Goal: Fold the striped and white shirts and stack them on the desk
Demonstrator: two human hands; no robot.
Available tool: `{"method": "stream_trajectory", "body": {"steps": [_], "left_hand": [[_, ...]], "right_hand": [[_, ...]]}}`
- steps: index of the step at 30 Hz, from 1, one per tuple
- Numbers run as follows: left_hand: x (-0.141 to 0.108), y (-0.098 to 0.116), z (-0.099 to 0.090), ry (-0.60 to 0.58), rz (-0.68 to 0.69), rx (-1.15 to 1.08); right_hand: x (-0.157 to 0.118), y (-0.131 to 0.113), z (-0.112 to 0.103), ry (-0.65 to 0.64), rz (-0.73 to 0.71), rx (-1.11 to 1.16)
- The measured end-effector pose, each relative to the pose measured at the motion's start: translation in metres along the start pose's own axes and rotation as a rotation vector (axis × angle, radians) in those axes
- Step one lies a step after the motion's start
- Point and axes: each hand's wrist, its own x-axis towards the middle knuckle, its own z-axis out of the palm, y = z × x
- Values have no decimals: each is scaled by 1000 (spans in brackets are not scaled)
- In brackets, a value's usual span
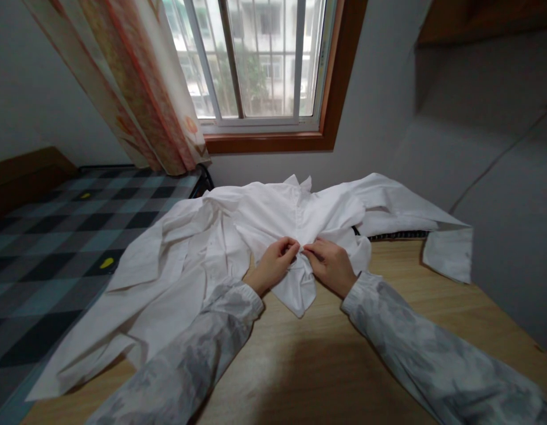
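Because a shirt needs broad, flat support, the wooden tabletop (291, 360) suits the white shirt (267, 203) spread over its far part, front upward and collar away from the wearer, presumably to leave the buttoned front within reach. Both hands, left (273, 265) and right (331, 265), meet at the middle with fingers nearly closed, each pinching the cloth, probably to steady a small spot from two sides; whether a button sits between them is hidden. Just below, the hem tip (301, 298) lies loose, pointing toward the wearer.
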Motion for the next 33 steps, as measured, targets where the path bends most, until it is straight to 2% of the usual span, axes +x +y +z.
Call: {"method": "stream_trajectory", "body": {"steps": [6, 13, 21, 26, 33], "left_hand": [[-5, 4, 2, 128, 113, 141], [-11, 9, 2, 131, 283, 405], [-15, 19, -4, 22, 318, 574], [-18, 26, -2, 36, 256, 725], [-18, 20, 8, 58, 239, 974]], "right_hand": [[1, -5, -3, 19, 85, 20], [1, 0, -3, 12, 83, -13], [1, -1, -4, -5, 85, 26], [1, 0, -1, -17, 56, 24], [2, 2, 3, -55, 41, 4]]}}
